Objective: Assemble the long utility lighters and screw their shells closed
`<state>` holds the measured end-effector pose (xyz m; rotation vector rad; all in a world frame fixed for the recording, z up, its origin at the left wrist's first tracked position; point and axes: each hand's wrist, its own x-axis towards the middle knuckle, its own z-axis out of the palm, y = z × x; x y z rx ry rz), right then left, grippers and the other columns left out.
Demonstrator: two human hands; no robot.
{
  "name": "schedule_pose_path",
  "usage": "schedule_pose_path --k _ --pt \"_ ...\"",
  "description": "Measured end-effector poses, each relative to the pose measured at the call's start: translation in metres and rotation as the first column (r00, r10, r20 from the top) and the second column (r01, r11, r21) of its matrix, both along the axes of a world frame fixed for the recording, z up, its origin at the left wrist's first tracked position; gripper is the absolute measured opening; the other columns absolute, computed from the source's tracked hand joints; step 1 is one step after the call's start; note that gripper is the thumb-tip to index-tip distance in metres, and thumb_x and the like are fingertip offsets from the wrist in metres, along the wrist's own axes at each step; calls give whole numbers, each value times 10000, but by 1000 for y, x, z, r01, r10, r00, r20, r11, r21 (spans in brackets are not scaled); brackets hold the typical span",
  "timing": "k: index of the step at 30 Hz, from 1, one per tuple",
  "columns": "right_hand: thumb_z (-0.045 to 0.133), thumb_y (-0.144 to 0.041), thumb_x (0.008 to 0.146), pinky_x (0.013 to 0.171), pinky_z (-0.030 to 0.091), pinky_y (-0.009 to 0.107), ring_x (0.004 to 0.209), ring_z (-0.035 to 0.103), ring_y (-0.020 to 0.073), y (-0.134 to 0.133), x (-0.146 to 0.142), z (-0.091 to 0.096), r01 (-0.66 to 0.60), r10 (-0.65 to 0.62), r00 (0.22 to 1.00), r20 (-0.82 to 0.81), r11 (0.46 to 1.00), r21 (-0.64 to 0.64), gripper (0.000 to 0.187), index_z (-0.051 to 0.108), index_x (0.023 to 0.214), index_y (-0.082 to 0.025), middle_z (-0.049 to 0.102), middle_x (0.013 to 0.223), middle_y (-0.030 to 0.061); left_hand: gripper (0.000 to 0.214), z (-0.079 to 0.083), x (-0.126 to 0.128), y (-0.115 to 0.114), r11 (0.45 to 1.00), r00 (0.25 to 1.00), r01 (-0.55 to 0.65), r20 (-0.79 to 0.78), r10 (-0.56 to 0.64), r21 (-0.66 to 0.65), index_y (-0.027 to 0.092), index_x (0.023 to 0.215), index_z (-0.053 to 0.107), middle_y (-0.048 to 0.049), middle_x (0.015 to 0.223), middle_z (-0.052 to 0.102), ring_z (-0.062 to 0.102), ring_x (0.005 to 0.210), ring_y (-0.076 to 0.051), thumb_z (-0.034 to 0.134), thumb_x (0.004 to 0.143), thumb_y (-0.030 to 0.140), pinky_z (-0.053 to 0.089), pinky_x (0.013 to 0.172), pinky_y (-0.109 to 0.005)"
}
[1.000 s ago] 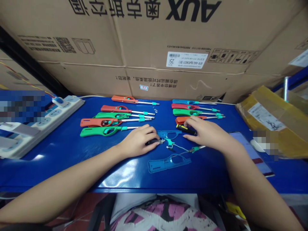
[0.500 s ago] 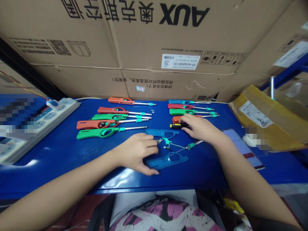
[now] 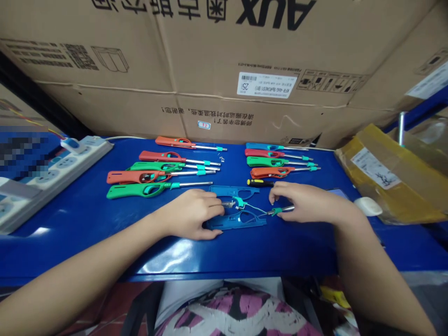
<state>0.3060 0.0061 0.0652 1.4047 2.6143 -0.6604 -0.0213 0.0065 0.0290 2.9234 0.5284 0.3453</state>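
Part-open left hand [image 3: 193, 213] grips lower blue lighter shell [image 3: 229, 222], mid-frame; right hand [image 3: 304, 200] curled at metal tube [image 3: 288, 208], hold unclear.

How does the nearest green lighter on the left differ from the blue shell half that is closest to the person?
The green lighter is assembled, with a metal tube at its front; the blue shell half is only one side of a handle. The left hand partly covers the blue shell half, while the green lighter's handle lies uncovered. Both lie on the table and have a looped opening.
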Motion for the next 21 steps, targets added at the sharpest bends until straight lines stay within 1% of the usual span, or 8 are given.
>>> schedule_pose_path --k 3,5,9,13,16,21 --pt "613 -132 784 693 426 282 808 605 178 4 6 -7 -22 21 999 -27 999 -44 168 650 931 -205 676 977 40 273 -1 -1 2 1000 1000 4 -7 -4 -29 186 970 668 -29 840 690 633 773 -204 641 900 449 484 670 -327" --pt "609 -128 786 666 415 276 764 584 166 5 6 -7 -18 16 998 -62 999 -34 151 639 916 -199 678 933 34 277 -1 -2 3 999 1000 6 -14 -7 -49 189 981 669 -27 851 688 638 780 -202 642 898 452 490 677 -328" --pt "620 -208 820 578 369 258 634 510 135 5 9 3 44 -40 986 -160 999 19 97 614 917 -205 613 757 -9 278 -1 -3 5 998 1000 5 -22 -6 -59 186 971 677 -30 842 681 641 777 -205 645 895 452 494 684 -329" --pt "630 -272 855 591 384 253 615 498 125 3 16 11 53 -31 955 -294 997 65 129 609 966 -212 564 704 -32 279 1 -3 6 998 1000 -2 -27 0 -56 184 978 686 -37 847 685 647 784 -206 632 905 448 497 696 -323" --pt "651 -272 850 599 388 254 630 512 123 2 15 9 2 6 964 -267 1000 29 116 616 944 -213 574 721 -31 294 2 -2 6 999 999 -13 -36 11 -51 186 1001 693 -38 852 688 650 780 -203 631 909 458 497 698 -316" --pt "658 -261 853 594 394 254 661 536 127 2 6 0 -67 54 981 -185 996 -65 102 638 934 -203 610 802 -2 340 1 -4 6 999 999 -21 -46 19 -32 181 1037 691 -44 865 692 648 783 -205 626 928 497 495 706 -312"
